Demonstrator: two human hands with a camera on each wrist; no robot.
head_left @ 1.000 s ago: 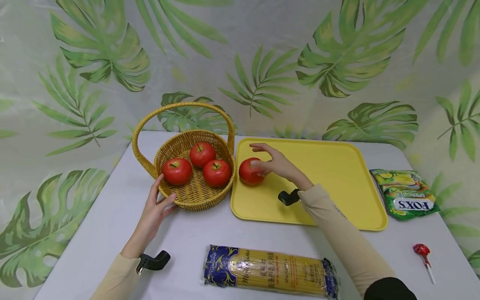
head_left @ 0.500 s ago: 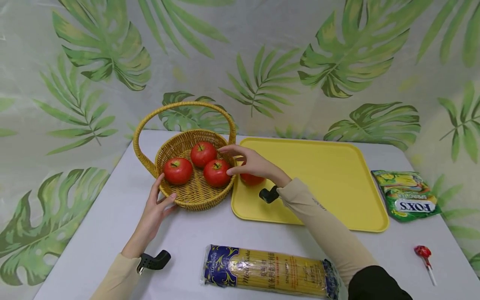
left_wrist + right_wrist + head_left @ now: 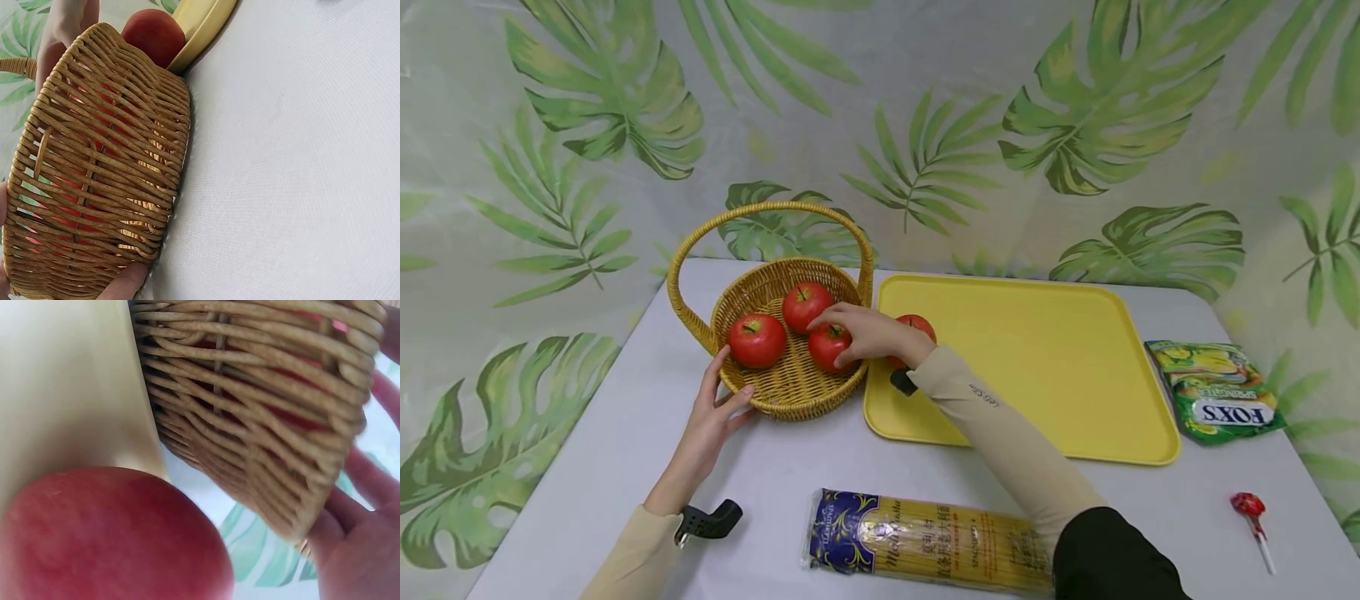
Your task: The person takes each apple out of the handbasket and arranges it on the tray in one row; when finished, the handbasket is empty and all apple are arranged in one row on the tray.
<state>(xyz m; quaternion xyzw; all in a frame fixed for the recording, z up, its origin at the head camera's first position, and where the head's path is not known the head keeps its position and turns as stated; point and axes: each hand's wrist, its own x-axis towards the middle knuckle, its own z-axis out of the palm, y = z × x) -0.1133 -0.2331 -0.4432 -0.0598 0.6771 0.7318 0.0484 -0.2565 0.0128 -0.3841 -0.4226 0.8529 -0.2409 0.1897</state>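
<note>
The pasta pack (image 3: pixel 925 540) lies nearest, lengthwise across the table and out of both hands' grasp. Just beyond it, the left hand (image 3: pixel 707 412) holds the near left edge of the basket (image 3: pixel 797 410), as it did a second ago: fingers spread, some tips at the rim and, in the left wrist view, one digit low against the outer wall.

The change is in the right hand (image 3: pixel 874 333). It has left the tray apple and crossed over the basket's right rim, and is now partly closed about the right apple (image 3: pixel 825 352), fingers bent over the far side, thumb at the near side. How firm that hold is I cannot tell; the basket wall hides most of it in the right wrist view. The right apple sits on the basket floor, apparently unlifted, so the work seems to have turned to what the basket holds.

The left apple (image 3: pixel 757 341) lies just beside the left hand's upper fingertips, inside the rim, with nothing gripping it. The back apple (image 3: pixel 806 305) is farther in, just beyond the right hand's fingertips. The tray apple (image 3: pixel 921 324) stays on the tray (image 3: pixel 1037 358), near the basket, partly hidden behind the right wrist and ungripped.
</note>
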